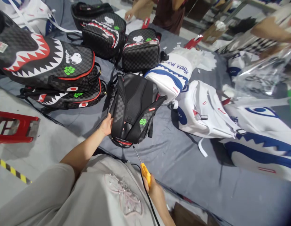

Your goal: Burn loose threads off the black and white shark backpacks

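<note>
The right hand (155,185) is closed round the handle of a yellow-handled tool (145,173), its forearm coming up from below the black backpack (138,103). The wrist is held low, and the tool's thin metal shaft slants up and leftward so that its tip sits just by the backpack's near edge; whether they touch I cannot tell. A dark cord (147,196) runs down beside this hand.

The left hand (106,125) is at the black backpack's left edge, arm reaching forward with the elbow bent. Its fingers are partly hidden by the side and strap, so I cannot tell how firm that grip is.

The backpack lies with its straps and padded back uppermost on the cloth-covered worktop (169,157), a green patch at its lower right. Left of it are two stacked shark-mouth backpacks (53,59); beyond it, two smaller black bags (142,51). To its upper right is a white "New York" bag (167,78), and further right, a white backpack (202,110). Across the worktop from it, a co-worker's hand (129,14) shows.
</note>
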`<state>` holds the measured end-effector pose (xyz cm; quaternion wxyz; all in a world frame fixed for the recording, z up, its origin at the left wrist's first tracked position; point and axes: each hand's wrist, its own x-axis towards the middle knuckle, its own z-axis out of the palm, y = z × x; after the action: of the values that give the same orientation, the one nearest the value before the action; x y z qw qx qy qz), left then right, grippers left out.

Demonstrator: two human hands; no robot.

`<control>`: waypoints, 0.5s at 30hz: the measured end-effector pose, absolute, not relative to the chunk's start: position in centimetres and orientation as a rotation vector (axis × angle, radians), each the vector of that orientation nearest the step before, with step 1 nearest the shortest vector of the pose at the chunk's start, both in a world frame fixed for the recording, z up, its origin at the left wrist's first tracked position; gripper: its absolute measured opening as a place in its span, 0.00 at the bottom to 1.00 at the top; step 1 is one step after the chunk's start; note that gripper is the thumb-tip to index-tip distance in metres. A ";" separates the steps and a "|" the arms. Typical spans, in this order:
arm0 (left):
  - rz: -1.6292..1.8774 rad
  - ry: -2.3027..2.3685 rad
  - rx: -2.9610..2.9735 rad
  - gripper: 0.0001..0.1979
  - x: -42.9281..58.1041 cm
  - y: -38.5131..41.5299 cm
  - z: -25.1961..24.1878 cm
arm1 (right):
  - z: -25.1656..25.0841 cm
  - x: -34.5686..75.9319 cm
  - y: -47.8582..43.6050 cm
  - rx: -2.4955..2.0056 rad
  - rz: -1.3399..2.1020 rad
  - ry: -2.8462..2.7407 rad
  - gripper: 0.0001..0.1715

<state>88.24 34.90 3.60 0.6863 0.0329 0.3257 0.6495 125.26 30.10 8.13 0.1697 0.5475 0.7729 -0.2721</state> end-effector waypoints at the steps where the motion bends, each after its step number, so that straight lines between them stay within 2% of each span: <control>1: 1.470 0.862 0.151 0.38 88.3 35.1 3.7 | 8.1 124.4 30.2 1.509 -0.759 2.188 0.19; 5: 1.491 1.511 0.418 0.32 89.1 35.3 4.4 | 8.4 120.9 32.0 1.386 -0.743 2.138 0.14; 8: 1.507 1.737 0.429 0.28 90.6 33.8 5.2 | 8.5 120.0 33.1 1.343 -0.781 2.162 0.14; 10: 1.509 1.904 0.559 0.29 92.1 32.2 5.7 | 8.3 120.1 33.6 1.307 -0.828 2.184 0.15; 12: 1.310 2.079 1.047 0.32 93.8 30.9 5.9 | 7.9 120.3 34.0 1.281 -0.877 2.201 0.17; 15: 0.599 2.118 1.880 0.40 95.9 30.7 5.3 | 7.6 120.9 34.6 1.290 -0.929 2.201 0.21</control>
<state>95.89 30.66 5.32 0.1228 0.6446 0.7261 0.2055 120.91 34.58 7.65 0.2117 0.4645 0.7922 -0.3344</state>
